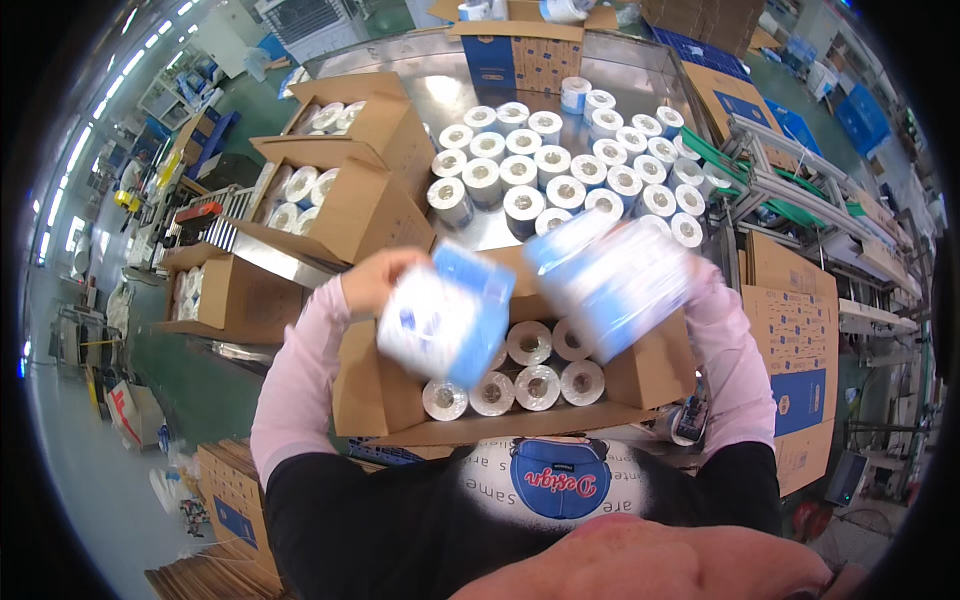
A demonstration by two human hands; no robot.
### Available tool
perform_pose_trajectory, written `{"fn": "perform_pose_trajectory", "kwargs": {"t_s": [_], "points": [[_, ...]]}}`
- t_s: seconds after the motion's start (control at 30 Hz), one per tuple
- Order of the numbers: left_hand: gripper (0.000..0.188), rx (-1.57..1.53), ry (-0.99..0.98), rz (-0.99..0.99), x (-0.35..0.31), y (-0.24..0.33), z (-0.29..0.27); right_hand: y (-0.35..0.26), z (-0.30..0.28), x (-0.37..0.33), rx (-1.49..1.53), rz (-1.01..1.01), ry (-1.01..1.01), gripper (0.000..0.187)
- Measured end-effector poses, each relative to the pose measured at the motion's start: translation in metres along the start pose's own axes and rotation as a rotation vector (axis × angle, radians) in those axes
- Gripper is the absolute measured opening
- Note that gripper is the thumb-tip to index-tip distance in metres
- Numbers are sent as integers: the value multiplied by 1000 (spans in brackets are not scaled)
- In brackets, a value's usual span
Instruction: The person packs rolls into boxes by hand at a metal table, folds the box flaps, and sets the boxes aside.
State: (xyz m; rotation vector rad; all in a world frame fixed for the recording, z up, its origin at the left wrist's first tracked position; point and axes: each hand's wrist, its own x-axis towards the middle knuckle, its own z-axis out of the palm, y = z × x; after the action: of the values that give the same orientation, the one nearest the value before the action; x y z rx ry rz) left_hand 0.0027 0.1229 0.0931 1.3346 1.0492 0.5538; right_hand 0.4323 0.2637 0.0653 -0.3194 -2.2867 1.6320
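My left hand (385,278) grips a blue-and-white wrapped paper roll pack (440,318), blurred by motion, above the left part of an open cardboard box. On the other side, my right hand (700,276) holds another blue-and-white wrapped roll pack (612,282), tilted over the box's right part. Its fingers are mostly hidden behind the pack, and I cannot tell how many rolls each hand carries. Below both packs, the open cardboard box (365,385) stands in front of me. Upright paper rolls (537,387) sit inside it in rows, partly covered by the packs.
Many upright paper rolls (520,172) stand on the metal table (400,65) beyond the box. Filled cartons (370,205) line the left side. A printed box (520,62) is at the back. Flat cardboard (790,350) and a metal-framed machine (800,190) are at right.
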Motion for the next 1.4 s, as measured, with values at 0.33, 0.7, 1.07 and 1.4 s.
{"fn": "perform_pose_trajectory", "kwargs": {"t_s": [0.33, 0.7, 1.07, 1.4], "points": [[40, 1209, -186, -168, -66, -138, 86, 57, 307, 72, -756, 62, -33, 37], [31, 909, 306, 52, 138, -66, 25, 14, 145, -32, -779, 449, 540, 55], [58, 1132, 475, -457, 378, -156, 77, 152, 11, -137, -1002, 707, 793, 46], [71, 1171, 295, -674, 386, -128, 59, 267, -90, -128, -1216, 1172, 8, 36]]}}
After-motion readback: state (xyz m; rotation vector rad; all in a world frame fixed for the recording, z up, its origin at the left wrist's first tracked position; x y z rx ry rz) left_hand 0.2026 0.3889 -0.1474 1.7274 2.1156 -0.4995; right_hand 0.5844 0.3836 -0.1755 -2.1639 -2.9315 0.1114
